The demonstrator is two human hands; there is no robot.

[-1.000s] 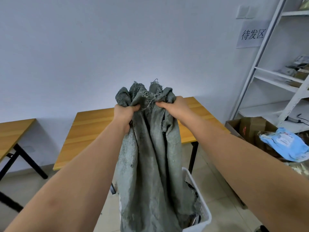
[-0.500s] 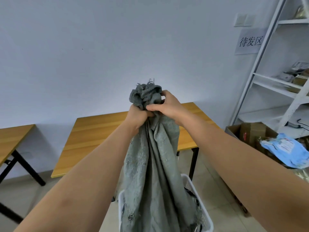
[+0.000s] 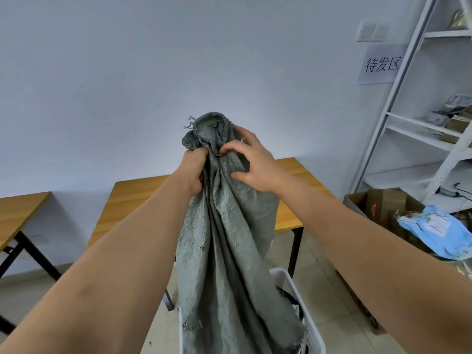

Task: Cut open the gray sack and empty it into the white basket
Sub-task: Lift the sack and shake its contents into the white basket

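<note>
I hold the gray sack (image 3: 229, 251) up high in front of me, its frayed bunched end on top. It hangs limp and its lower part drops into the white basket (image 3: 314, 325) on the floor below. My left hand (image 3: 194, 167) is clenched around the bunched top. My right hand (image 3: 251, 159) rests against the cloth just below the top with fingers spread, thumb and fingertips touching the fabric. Dark items show inside the basket beside the sack.
A wooden table (image 3: 132, 200) with black legs stands behind the sack, another wooden table (image 3: 18, 213) at the left. On the right are a white shelf rack (image 3: 408, 98), a cardboard box (image 3: 383, 203) and a blue parcel (image 3: 434, 231).
Both hands lifted the sack's top higher and drew it together into one bunch. My right hand loosened from a fist to spread fingers on the cloth.
</note>
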